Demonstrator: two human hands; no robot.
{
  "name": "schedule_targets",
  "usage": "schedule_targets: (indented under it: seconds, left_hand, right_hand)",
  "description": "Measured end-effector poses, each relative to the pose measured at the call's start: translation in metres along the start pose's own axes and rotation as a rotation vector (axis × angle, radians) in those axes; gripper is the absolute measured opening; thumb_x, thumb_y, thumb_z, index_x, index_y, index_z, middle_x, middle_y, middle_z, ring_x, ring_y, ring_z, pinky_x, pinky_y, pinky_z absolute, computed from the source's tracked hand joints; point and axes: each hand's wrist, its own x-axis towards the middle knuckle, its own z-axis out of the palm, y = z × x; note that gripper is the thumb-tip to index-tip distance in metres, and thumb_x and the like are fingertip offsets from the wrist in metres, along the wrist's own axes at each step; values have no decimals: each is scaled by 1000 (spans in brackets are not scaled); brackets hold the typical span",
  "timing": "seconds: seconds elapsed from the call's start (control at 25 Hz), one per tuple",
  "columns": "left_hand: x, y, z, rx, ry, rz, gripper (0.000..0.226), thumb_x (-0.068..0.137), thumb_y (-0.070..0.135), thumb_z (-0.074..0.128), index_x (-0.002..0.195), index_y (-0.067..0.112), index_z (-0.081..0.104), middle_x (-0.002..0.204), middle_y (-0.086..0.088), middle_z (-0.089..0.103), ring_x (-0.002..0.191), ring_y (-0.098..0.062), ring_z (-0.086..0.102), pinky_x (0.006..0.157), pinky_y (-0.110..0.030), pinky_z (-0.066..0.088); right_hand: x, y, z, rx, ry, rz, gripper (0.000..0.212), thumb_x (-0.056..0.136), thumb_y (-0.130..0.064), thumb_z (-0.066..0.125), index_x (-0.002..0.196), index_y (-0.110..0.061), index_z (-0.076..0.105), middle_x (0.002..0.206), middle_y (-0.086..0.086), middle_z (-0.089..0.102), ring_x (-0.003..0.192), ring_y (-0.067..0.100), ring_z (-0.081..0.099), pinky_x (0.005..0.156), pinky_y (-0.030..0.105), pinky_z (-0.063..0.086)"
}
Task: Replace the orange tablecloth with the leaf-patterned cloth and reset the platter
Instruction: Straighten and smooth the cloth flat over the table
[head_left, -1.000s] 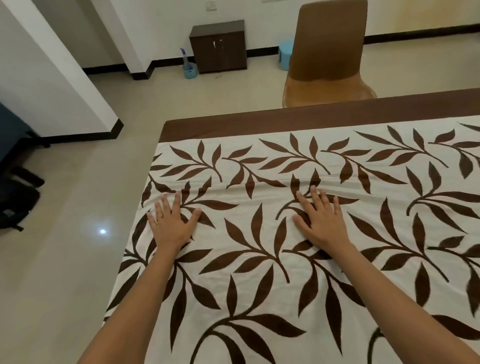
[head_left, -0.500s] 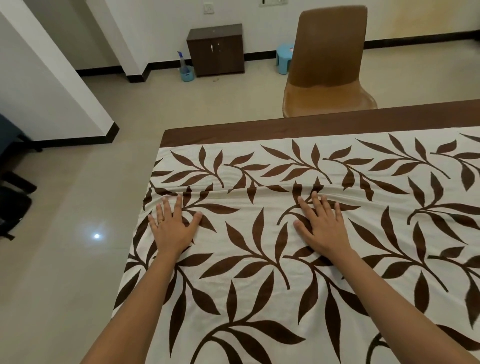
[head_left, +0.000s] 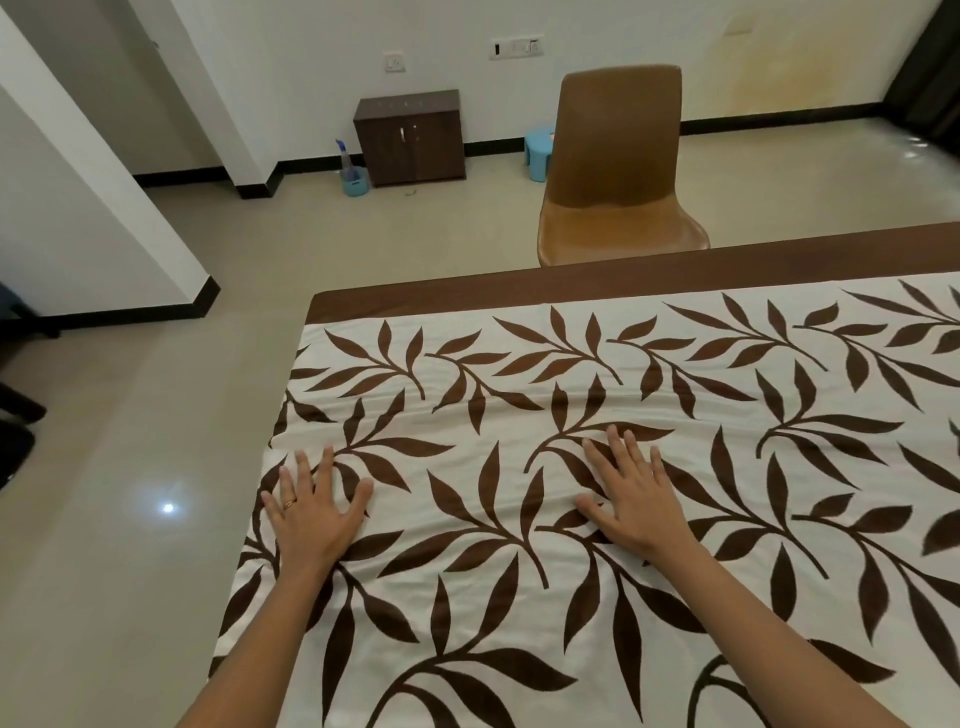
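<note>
The leaf cloth (head_left: 467, 613) lies spread on the surface (head_left: 571, 280); the left grip (head_left: 311, 512) and right grip (head_left: 636, 499) press flat on it, fingers straight. A wrinkle (head_left: 467, 410) runs crosswise just beyond both sets of fingertips.

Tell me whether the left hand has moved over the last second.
Yes. The left hand slid back toward the person, away from the crease in the leaf-patterned cloth.

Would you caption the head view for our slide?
Left hand and right hand press flat on the spread leaf-patterned cloth.
</note>
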Motion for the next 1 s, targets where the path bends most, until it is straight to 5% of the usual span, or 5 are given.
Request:
schedule_targets:
  seconds: [0.48, 0.6, 0.76, 1.0]
  left_hand:
    - [-97, -25, -1, -36, 77, -178, 95, 75, 86, 6, 154, 32, 10, 162, -13, 8, 148, -35, 7, 116, -57, 1]
    - [-109, -34, 4, 19, -15, -176, 103, 68, 89, 2, 154, 32, 3, 162, -13, 1, 148, -35, 1, 116, -56, 0]
    - [-118, -23, -6, -36, 16, -213, 103, 70, 88, 4, 154, 29, 6, 162, -13, 1, 148, -36, 1, 116, -60, 0]
    - [-182, -20, -3, -55, -35, -252, 100, 70, 86, 12, 154, 32, 4, 162, -9, -8, 148, -36, -9, 113, -61, -9]
  right_hand:
    - [-71, 1, 12, 66, 28, -43, 86, 81, -83, 6, 150, -36, -14, 157, -2, -26, 144, 16, -27, 119, 44, -13]
    - [-84, -3, 22, -8, -24, -84, 87, 78, -83, -2, 147, -34, -24, 155, -1, -31, 143, 18, -29, 118, 43, -15]
    - [-101, -8, 22, 54, 24, -139, 86, 86, -78, 14, 151, -30, -15, 157, -1, -25, 146, 16, -23, 119, 42, -13]
    - [-130, -8, 26, -10, -17, -241, 88, 84, -79, 11, 150, -30, -19, 156, -2, -27, 145, 17, -24, 119, 43, -13]
